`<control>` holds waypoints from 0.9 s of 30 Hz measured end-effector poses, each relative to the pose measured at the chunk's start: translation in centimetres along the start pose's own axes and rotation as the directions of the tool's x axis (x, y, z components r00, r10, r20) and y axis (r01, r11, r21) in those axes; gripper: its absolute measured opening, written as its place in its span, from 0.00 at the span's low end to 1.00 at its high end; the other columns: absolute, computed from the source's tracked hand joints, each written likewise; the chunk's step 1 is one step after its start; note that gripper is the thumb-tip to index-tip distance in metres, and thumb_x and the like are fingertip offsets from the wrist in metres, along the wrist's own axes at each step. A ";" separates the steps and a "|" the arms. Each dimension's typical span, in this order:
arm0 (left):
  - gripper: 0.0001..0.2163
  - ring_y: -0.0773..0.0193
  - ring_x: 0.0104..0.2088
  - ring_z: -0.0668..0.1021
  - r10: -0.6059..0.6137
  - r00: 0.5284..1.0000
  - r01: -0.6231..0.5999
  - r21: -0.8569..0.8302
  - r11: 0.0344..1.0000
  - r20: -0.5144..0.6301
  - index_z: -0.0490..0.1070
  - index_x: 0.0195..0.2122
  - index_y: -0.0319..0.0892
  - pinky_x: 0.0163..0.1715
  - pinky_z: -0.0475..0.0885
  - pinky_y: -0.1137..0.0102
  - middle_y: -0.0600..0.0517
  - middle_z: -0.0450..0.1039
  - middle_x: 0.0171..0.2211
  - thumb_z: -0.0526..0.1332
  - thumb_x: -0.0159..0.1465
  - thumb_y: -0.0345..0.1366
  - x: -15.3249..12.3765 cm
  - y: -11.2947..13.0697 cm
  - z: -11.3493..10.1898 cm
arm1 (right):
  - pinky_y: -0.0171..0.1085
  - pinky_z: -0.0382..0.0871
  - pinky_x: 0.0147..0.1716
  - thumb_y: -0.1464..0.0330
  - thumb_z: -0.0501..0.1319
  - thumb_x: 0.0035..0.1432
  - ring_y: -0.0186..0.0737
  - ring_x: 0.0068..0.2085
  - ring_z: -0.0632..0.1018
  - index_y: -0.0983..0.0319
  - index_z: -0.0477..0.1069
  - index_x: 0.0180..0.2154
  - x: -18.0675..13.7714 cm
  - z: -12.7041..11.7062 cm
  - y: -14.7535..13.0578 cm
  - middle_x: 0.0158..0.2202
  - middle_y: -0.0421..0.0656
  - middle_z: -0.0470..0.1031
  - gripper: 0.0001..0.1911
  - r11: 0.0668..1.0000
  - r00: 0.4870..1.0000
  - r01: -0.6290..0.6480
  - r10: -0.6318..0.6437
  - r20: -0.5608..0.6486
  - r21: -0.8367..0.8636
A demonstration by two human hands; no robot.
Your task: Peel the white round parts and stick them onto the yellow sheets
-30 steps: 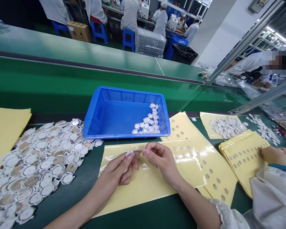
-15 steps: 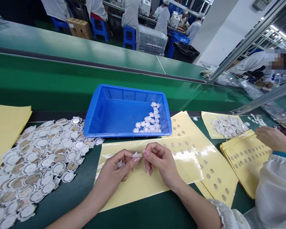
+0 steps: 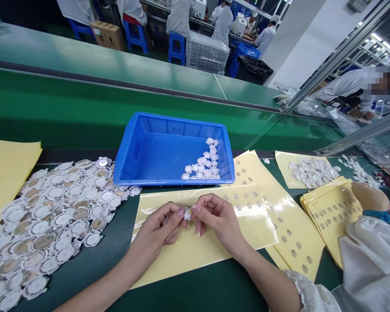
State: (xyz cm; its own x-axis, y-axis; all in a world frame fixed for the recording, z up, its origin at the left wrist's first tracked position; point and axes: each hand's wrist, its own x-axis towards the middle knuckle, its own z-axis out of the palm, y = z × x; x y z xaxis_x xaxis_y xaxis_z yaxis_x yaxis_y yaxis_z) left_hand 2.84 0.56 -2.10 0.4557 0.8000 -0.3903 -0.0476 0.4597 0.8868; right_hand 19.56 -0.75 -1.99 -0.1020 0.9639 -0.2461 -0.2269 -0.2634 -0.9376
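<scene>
Between the thumbs and fingertips of both hands sits a small round white disc [image 3: 187, 214]. My left hand [image 3: 162, 227] pinches its left side, and part of another disc shows among the curled fingers. From the other side, my right hand [image 3: 218, 219] has thumb and forefinger closed at the disc's edge. Both hands are over a glossy yellow sheet [image 3: 172, 268]. To the left spreads a large pile of similar discs [image 3: 61, 221], some showing tan faces. Behind the hands stands a blue bin [image 3: 172, 182], with several white discs [image 3: 203, 167] gathered in its right part.
Yellow sheets with rows of grey dots [image 3: 289, 234] lie at the right. Beyond are another stack of dotted sheets [image 3: 334, 212], a heap of white pieces [image 3: 312, 171] and a co-worker's sleeve [image 3: 373, 255]. More yellow sheets [image 3: 9, 173] lie far left. A green partition [image 3: 68, 112] runs behind.
The disc between my fingertips has turned so more of its face shows, and my left fingertips have shifted slightly. At the right, the co-worker's hand and sleeve have moved.
</scene>
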 end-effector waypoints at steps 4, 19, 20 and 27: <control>0.20 0.73 0.19 0.54 -0.003 1.000 0.003 -0.039 0.999 0.007 0.67 0.28 0.42 0.20 0.52 0.73 0.60 0.59 0.19 0.63 0.60 0.55 0.1 -0.2 -0.2 | 0.28 0.67 0.18 0.56 0.71 0.50 0.29 0.19 0.71 0.64 0.70 0.30 0.0 0.1 0.3 0.22 0.39 0.74 0.19 0.998 0.999 -0.049 0.049 0.007 -0.024; 0.21 0.74 0.18 0.55 -0.014 1.000 0.013 -0.048 0.999 -0.022 0.67 0.27 0.41 0.19 0.52 0.74 0.62 0.56 0.16 0.63 0.59 0.56 -0.1 -0.1 -0.1 | 0.27 0.71 0.18 0.55 0.70 0.50 0.29 0.19 0.74 0.65 0.67 0.30 0.1 0.2 0.8 0.22 0.39 0.75 0.21 0.996 0.996 -0.092 0.093 0.012 -0.013; 0.21 0.74 0.18 0.55 -0.013 1.000 0.012 -0.051 0.999 -0.025 0.67 0.27 0.41 0.19 0.52 0.75 0.62 0.56 0.16 0.63 0.59 0.56 -0.1 0.0 -0.1 | 0.27 0.71 0.18 0.56 0.70 0.50 0.29 0.19 0.74 0.65 0.68 0.30 0.2 0.2 0.8 0.21 0.39 0.75 0.21 0.996 0.996 -0.091 0.091 0.014 -0.012; 0.21 0.73 0.18 0.55 -0.016 1.000 0.015 -0.053 0.998 -0.023 0.67 0.27 0.41 0.19 0.52 0.75 0.62 0.55 0.16 0.64 0.59 0.56 0.0 0.2 0.2 | 0.27 0.71 0.18 0.55 0.70 0.50 0.29 0.18 0.73 0.65 0.68 0.30 0.1 0.3 0.8 0.21 0.39 0.75 0.21 0.995 0.995 -0.096 0.096 0.005 -0.017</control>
State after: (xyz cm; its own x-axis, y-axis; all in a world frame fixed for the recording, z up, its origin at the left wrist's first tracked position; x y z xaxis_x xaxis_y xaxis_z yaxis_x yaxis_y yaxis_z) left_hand 2.97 0.57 -1.90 0.4362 0.8012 -0.4097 -0.0884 0.4912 0.8665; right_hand 19.12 -0.88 -2.65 -0.1281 0.9338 -0.3340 -0.1992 -0.3541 -0.9137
